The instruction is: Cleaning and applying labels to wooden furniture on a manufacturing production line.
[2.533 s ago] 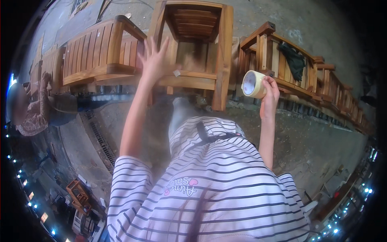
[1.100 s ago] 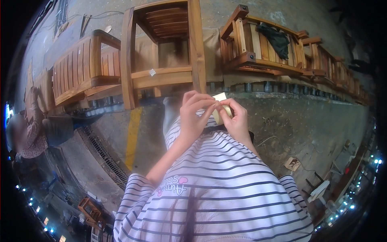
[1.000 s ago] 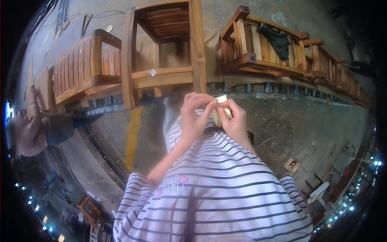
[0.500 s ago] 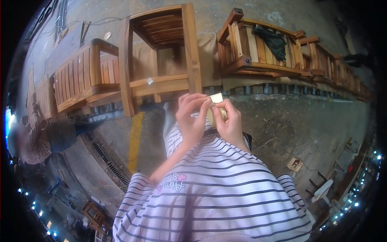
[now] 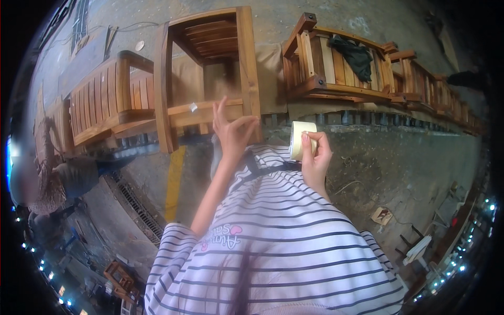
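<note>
A roll of pale yellow masking tape (image 5: pixel 296 142) is gripped in my right hand (image 5: pixel 316 161), thumb on its side, in front of my waist. Off to its left, my left hand (image 5: pixel 231 134) is raised with thumb and forefinger pinched together and the other fingers stretched up. Whatever lies in that pinch is too small to make out. Just beyond the left fingers stands a wooden chair frame (image 5: pixel 205 108), with a small white patch (image 5: pixel 193 107) on its lower rail. The two hands are apart.
A slatted wooden chair (image 5: pixel 97 102) stands at left; another wooden piece (image 5: pixel 336 63) at right bears a dark cloth (image 5: pixel 354 55). More wooden furniture (image 5: pixel 436 92) runs on to the far right. A person (image 5: pixel 58 176) is at the left edge. A yellow line (image 5: pixel 175 184) marks the floor.
My hands have come apart. The left moved left and away toward the chair frame, still pinching; the right moved right with the tape roll, now plainly in view.
</note>
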Tool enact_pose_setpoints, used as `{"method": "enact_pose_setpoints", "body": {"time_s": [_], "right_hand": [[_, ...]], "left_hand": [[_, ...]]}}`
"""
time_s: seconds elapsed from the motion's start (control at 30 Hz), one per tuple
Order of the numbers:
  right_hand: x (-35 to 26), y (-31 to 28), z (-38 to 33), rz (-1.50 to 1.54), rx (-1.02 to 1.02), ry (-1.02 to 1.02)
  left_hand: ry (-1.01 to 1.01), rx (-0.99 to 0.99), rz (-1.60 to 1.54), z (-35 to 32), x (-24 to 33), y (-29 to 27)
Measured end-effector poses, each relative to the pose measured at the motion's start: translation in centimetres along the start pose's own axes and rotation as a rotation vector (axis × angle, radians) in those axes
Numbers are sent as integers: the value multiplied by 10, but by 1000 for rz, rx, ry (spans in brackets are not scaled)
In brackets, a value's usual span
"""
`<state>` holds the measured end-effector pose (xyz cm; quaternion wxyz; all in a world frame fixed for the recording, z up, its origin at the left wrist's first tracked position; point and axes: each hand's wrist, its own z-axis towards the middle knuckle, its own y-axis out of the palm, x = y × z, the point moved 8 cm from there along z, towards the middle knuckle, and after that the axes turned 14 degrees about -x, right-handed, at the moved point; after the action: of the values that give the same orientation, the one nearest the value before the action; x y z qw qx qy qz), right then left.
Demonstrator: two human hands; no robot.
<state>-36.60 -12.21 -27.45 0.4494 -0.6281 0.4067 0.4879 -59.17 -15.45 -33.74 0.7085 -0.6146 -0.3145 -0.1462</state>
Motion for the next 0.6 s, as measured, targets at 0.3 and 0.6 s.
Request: {"method": "enact_pose_setpoints", "body": {"time_s": [0.3, 0.6], "right_hand": [[2, 1, -4, 58, -37, 63], [-43, -24, -29, 48, 105, -63]], "left_hand": [[-308, -395, 141, 40, 5, -6], [164, -386, 429, 64, 57, 68]]}}
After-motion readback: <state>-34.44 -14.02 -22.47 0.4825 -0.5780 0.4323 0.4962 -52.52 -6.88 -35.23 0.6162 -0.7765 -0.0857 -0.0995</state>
